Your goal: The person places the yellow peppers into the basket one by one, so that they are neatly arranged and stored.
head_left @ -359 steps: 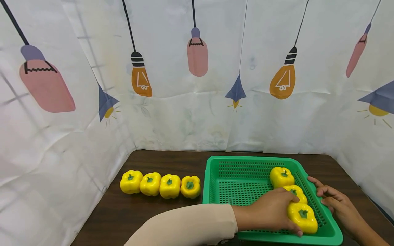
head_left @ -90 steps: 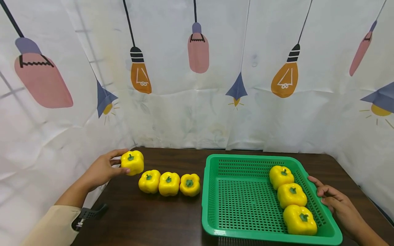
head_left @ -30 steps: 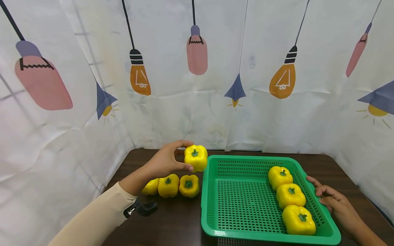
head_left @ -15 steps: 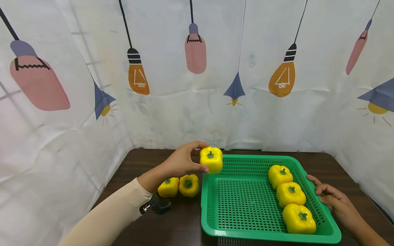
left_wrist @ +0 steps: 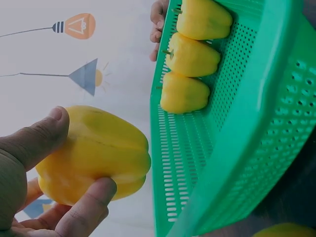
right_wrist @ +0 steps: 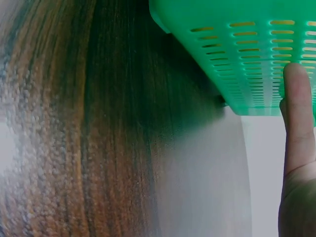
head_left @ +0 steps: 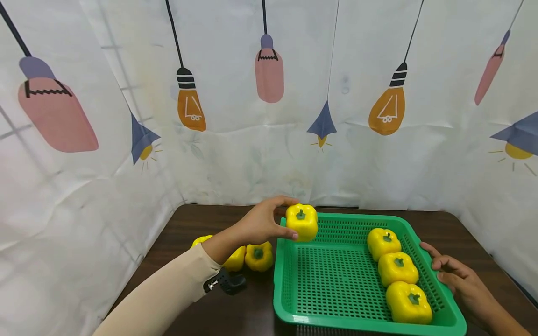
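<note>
My left hand [head_left: 261,223] grips a yellow bell pepper [head_left: 303,224] between thumb and fingers, above the far left corner of a green basket [head_left: 280,294]. Seen from the left wrist, the thumb [left_wrist: 39,136] and fingers press on opposite sides of that pepper. Three more yellow bell peppers, the middle one [head_left: 398,269] among them, stand in a row along the basket's right wall. Beside that wall rests my right hand [head_left: 462,280], its fingers touching the outside. In the right wrist view one finger [right_wrist: 298,108] lies against the slotted wall.
Left of the basket, a yellow bell pepper [head_left: 259,256] sits on the dark wooden table [head_left: 256,308]; others behind it are partly hidden by my left forearm. A white curtain [head_left: 252,163] printed with lamps surrounds the table's back and sides.
My left hand lifted the leftmost pepper from the table row and carried it right, to over the basket's far left corner. My right hand has stayed at the basket's right side.
</note>
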### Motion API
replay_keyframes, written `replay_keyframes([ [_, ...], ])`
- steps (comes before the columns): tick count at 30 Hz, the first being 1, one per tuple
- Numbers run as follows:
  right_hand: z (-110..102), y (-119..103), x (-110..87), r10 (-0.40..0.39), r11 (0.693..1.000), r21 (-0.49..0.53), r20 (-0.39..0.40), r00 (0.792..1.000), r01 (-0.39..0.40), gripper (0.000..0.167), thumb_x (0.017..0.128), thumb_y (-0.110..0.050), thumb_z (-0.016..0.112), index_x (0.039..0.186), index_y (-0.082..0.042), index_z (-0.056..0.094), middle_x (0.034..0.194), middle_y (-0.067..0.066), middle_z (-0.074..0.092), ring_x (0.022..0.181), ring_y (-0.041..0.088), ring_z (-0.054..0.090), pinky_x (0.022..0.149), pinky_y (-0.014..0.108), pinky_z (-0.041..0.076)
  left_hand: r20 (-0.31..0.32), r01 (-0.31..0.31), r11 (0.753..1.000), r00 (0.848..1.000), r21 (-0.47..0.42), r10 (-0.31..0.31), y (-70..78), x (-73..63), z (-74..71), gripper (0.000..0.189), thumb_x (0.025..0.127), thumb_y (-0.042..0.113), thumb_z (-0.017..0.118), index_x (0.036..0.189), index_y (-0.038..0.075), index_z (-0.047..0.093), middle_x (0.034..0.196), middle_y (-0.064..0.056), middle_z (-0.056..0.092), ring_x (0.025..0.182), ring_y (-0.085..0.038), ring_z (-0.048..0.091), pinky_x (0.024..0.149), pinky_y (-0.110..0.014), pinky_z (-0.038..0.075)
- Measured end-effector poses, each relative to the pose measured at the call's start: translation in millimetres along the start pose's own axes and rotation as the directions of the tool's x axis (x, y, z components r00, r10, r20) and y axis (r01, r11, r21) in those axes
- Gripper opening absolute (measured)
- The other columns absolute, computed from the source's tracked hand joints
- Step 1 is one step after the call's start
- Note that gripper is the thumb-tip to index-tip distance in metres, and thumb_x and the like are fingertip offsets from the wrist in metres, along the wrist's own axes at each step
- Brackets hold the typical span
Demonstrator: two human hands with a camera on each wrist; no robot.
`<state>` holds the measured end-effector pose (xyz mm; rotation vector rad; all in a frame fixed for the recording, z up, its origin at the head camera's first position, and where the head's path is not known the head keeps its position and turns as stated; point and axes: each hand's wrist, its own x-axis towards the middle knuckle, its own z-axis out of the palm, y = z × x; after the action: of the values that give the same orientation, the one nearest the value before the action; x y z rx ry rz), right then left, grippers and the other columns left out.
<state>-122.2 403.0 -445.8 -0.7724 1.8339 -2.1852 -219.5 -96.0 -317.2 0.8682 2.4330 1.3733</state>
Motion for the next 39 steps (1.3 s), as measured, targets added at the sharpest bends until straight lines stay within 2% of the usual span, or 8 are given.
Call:
replay_keyframes([
  [3,1,-1,0.4,-0.008,1.0,-0.001,0.018,1.0,0.008,0.039,0.105,0.014,0.02,0.12,0.001,0.054,0.163,-0.015,0.031,0.14,-0.001,0.039,0.094,0.036,0.056,0.003,0.005,1.0,1.0,-0.013,-0.005,2.9,1.6,2.7,0.08,0.082,0.024,0.09,0.151,0.021,0.05,0.144,0.004,0.053,0.119,-0.016,0.062,0.083,-0.033,0.058],
  [12,3,-5,0.8,0.011,0.999,0.045,0.021,1.0,-0.011,0.04,0.105,0.014,0.021,0.121,0.0,0.055,0.162,-0.017,0.032,0.14,-0.001,0.04,0.093,0.038,0.057,0.004,-0.02,0.999,1.0,0.039,0.02,8.2,9.9,11.7,0.08,0.08,0.03,0.091,0.15,0.023,0.051,0.144,0.008,0.054,0.12,-0.014,0.061,0.084,-0.031,0.057],
  [17,3,-5,0.9,0.022,0.997,0.073,0.022,1.0,-0.023,0.041,0.105,0.014,0.021,0.121,-0.001,0.056,0.161,-0.018,0.033,0.139,-0.001,0.041,0.093,0.039,0.056,0.006,-0.02,0.999,1.0,0.028,0.02,10.2,15.3,17.5,0.08,0.08,0.03,0.092,0.149,0.024,0.052,0.145,0.01,0.053,0.121,-0.016,0.06,0.084,-0.031,0.057],
  [22,3,-6,0.9,0.027,0.998,0.061,0.022,0.999,-0.028,0.04,0.105,0.014,0.021,0.121,0.0,0.055,0.162,-0.018,0.032,0.14,-0.002,0.04,0.092,0.04,0.057,0.01,-0.009,1.0,1.0,0.012,0.009,12.1,20.9,23.1,0.079,0.079,0.031,0.092,0.148,0.026,0.054,0.142,0.01,0.055,0.121,-0.015,0.06,0.082,-0.03,0.057],
  [28,2,-7,-0.5,0.036,0.999,-0.031,-0.006,0.999,-0.036,0.038,0.105,0.014,0.023,0.125,0.002,0.054,0.162,-0.019,0.031,0.14,-0.005,0.037,0.089,0.039,0.059,0.029,-0.006,1.0,1.0,-0.008,0.006,13.4,28.6,31.6,0.077,0.08,0.026,0.092,0.148,0.024,0.054,0.144,0.007,0.053,0.121,-0.018,0.061,0.082,-0.028,0.057],
  [33,2,-6,-1.0,0.042,0.997,-0.058,-0.003,0.999,-0.042,0.042,0.105,0.013,0.022,0.139,0.007,0.048,0.162,-0.021,0.029,0.141,-0.008,0.032,0.095,0.035,0.056,0.042,-0.014,1.0,0.999,0.002,0.013,13.3,35.8,39.0,0.077,0.08,0.025,0.092,0.148,0.021,0.054,0.146,0.005,0.053,0.12,-0.018,0.061,0.082,-0.027,0.057],
  [39,0,-5,-2.0,0.048,0.983,-0.174,-0.032,0.998,-0.053,0.043,0.106,0.012,0.024,0.146,0.011,0.04,0.161,-0.023,0.028,0.14,-0.012,0.03,0.097,0.029,0.053,0.049,-0.006,1.0,0.999,0.028,0.005,9.7,45.9,49.6,0.079,0.08,0.025,0.092,0.148,0.019,0.053,0.143,0.003,0.054,0.119,-0.02,0.061,0.083,-0.026,0.056],
])
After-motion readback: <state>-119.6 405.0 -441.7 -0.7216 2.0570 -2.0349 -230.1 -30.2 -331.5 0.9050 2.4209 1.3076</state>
